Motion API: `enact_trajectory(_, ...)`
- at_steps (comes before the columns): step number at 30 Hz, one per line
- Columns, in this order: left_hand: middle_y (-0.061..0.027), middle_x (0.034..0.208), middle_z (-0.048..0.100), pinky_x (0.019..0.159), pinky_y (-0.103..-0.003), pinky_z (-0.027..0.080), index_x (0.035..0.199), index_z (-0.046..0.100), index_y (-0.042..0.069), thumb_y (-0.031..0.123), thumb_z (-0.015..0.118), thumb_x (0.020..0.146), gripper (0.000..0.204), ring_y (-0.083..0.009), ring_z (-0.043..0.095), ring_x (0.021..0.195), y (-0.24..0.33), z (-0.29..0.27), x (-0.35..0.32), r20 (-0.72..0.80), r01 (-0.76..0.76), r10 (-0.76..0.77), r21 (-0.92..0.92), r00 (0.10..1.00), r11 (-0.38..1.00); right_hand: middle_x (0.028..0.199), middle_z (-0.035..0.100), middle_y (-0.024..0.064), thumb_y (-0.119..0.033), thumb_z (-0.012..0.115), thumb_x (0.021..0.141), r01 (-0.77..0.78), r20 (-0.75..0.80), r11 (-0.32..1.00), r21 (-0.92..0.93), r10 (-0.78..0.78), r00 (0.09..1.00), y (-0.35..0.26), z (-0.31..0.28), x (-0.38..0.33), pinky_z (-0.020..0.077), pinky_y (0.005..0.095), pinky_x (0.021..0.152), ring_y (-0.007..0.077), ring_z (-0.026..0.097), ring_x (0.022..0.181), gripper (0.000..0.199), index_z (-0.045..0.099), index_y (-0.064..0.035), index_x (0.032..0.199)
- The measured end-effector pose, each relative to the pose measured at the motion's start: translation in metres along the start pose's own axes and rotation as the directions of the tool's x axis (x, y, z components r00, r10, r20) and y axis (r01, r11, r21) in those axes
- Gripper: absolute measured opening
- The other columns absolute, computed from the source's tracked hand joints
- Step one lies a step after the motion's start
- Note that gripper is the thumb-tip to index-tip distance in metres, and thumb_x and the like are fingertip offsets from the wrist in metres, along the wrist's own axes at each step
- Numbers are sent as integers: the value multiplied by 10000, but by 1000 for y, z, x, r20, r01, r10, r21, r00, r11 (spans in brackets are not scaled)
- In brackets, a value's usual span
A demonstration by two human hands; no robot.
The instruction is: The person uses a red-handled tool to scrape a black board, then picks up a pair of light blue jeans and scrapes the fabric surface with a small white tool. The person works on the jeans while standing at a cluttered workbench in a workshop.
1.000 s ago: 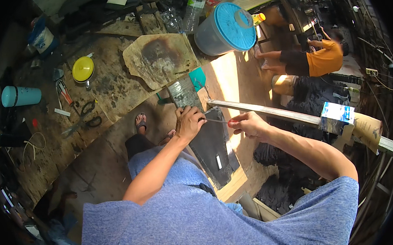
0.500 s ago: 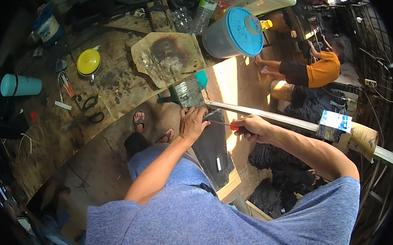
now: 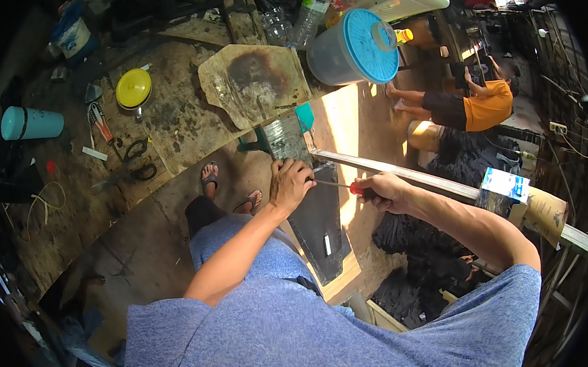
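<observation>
Red shows on the screwdriver (image 3: pixel 356 189) that the right hand (image 3: pixel 387 194) holds. The grip of that hand is wrapped around the handle. A thin metal rod goes from the handle over to the left hand (image 3: pixel 290 186). So the screwdriver is between the 2 hands, by the top end of a long black board (image 3: pixel 319 226). The tip of the rod is tiny and hard to see, so I cannot tell if the left grip is pinching it or is only next to it. The left hand is bent over the top of the board. Lower down on the board is a small white strip (image 3: pixel 327 245).

Just past the hands, a long pale bar (image 3: pixel 402 170) runs off to the right. A blue and white box (image 3: pixel 504 184) is on it.

Up and to the left is a stained wooden desk (image 3: pixel 188 133). On it are a blue-green flask (image 3: pixel 43 124), a yellow lid (image 3: pixel 134 87) and black scissors (image 3: pixel 144 171). A big tub (image 3: pixel 328 57) is near 1 clear bottle (image 3: pixel 313 12). Far to the right is a person (image 3: pixel 490 108) in an orange shirt.
</observation>
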State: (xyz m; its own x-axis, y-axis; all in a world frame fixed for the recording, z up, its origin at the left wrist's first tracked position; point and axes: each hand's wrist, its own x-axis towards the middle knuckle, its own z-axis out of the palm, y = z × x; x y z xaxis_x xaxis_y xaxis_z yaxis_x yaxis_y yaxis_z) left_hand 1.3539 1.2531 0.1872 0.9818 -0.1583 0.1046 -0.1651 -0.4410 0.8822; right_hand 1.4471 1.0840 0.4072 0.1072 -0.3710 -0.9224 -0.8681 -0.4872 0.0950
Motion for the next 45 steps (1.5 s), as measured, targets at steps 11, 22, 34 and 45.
enact_trajectory(11,16,993,671,1000,-444,369,903,751,159,216,887,784,190,-210,600,1060,3,-3,1,7,11,-11,-16,1000,1000,907,716,156,-196,674,991,428,296,-42,-903,-782,548,40,20,-15,546,390,569,276,684,615,357,663,-78,1328)
enact_trajectory(22,-1,1005,677,994,-439,361,963,738,147,197,891,785,240,-223,602,1049,4,-6,2,37,21,-19,-39,999,999,1154,678,180,-180,707,967,294,321,-165,-942,-702,636,29,16,-44,593,419,615,323,731,728,412,628,-83,1359)
enact_trajectory(34,-6,1029,711,1011,-452,361,1105,662,143,260,912,764,439,-220,627,1057,8,-10,6,58,85,-84,-17,995,996,927,712,80,-318,677,1049,485,7,644,-591,-597,802,20,7,1,582,358,648,185,701,766,425,612,-37,1361)
enact_trajectory(45,-55,864,697,757,-363,521,934,716,68,47,528,910,191,-198,651,791,48,-60,-81,491,585,-349,-493,798,644,875,702,108,-280,645,1065,417,38,734,-537,-472,881,13,11,-9,491,334,507,181,632,593,312,683,-46,1267)
